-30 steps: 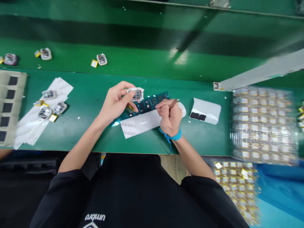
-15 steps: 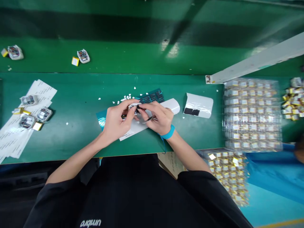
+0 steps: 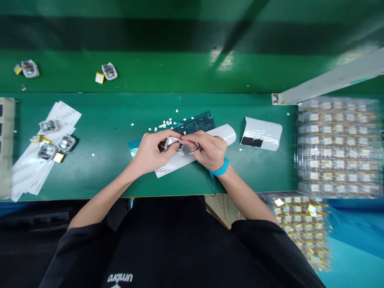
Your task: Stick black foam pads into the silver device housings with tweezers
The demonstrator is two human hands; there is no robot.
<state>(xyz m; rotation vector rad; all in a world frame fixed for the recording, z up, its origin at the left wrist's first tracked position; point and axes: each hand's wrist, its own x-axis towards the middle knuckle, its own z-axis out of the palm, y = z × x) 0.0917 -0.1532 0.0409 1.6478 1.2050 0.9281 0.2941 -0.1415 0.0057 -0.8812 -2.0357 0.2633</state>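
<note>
My left hand [image 3: 151, 152] holds a small white device with a circuit board [image 3: 173, 143] above the green bench [image 3: 105, 176]. My right hand [image 3: 210, 150], with a blue strap at the wrist, grips tweezers [image 3: 195, 150] and its fingertips touch the same device. Both hands meet over a white paper strip [image 3: 180, 162]. Just behind them lies a blue sheet of small dark pads [image 3: 196, 122], with several white scraps [image 3: 163, 124] next to it.
At the left, three small devices [image 3: 55, 140] lie on white paper strips. Two more devices [image 3: 109, 72] rest on the far belt. A curled white sheet with dark pads [image 3: 261, 134] lies right of my hands. Trays of yellow-taped cells [image 3: 336, 148] fill the right side.
My left hand lowered the device from the blue sheet toward the white strip. My right hand came over from the right and now touches it. White scraps have come into view.
</note>
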